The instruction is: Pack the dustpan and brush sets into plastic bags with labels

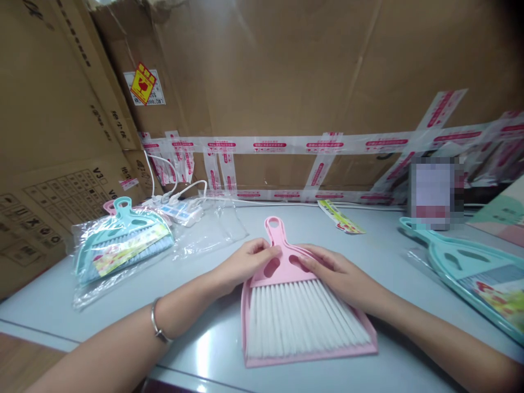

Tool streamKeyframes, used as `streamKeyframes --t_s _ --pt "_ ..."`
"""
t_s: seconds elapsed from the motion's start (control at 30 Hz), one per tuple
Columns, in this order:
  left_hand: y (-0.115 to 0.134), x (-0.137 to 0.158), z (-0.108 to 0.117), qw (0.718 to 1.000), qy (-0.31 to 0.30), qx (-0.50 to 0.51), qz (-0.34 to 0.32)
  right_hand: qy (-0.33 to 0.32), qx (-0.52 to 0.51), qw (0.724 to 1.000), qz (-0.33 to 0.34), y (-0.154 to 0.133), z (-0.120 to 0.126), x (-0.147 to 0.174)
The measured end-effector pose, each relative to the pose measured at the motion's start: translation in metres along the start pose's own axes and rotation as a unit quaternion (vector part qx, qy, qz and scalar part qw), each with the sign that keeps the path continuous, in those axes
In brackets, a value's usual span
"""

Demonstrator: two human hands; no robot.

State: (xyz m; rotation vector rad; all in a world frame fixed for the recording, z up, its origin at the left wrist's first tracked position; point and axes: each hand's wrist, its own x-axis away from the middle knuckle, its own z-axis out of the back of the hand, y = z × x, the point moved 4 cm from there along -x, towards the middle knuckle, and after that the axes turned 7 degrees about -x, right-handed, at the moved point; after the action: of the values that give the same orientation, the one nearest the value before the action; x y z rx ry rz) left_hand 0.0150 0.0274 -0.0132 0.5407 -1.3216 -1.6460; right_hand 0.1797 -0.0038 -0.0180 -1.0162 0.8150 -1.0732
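A pink hand brush with white bristles lies nested on a matching pink dustpan, their looped handles pointing away from me. My left hand grips the set's left edge just below the handle, thumb on top of the brush. On the opposite edge, my right hand holds the set with its thumb by an oval hole and its fingers partly hidden underneath. A green and yellow printed card lies on the table behind my right hand.
Bagged brush-and-dustpan sets sit at the left, with more turquoise ones at the right. A white power strip with cables lies behind. Large cardboard boxes wall off the back. A blurred upright device stands back right on the table.
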Motion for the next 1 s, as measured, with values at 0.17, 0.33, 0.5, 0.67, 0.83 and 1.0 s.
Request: streamKeyframes --t_s 0.17,0.33,0.5,0.67,0.83,1.0 --pt "0.0 -0.001 -0.002 1.0 -0.021 -0.016 -0.002 -0.008 0.045 0.998 0.038 -0.003 -0.012 0.006" --pt "0.001 -0.003 -0.001 0.998 0.015 -0.057 -0.009 -0.002 0.078 0.996 0.036 -0.005 -0.016 0.009" --pt "0.001 -0.002 -0.002 0.998 0.009 -0.058 -0.004 0.003 0.091 0.996 0.021 -0.004 -0.017 0.008" --pt "0.002 -0.001 -0.002 0.999 0.014 -0.039 0.001 0.001 0.092 0.995 0.027 -0.006 -0.018 0.01" --pt "0.004 0.001 0.0 1.0 0.01 -0.011 0.002 -0.003 0.079 0.996 0.027 -0.008 -0.013 0.003" --pt "-0.002 0.001 0.005 0.998 0.024 0.042 0.038 0.186 0.231 0.952 0.073 0.024 0.066 -0.015"
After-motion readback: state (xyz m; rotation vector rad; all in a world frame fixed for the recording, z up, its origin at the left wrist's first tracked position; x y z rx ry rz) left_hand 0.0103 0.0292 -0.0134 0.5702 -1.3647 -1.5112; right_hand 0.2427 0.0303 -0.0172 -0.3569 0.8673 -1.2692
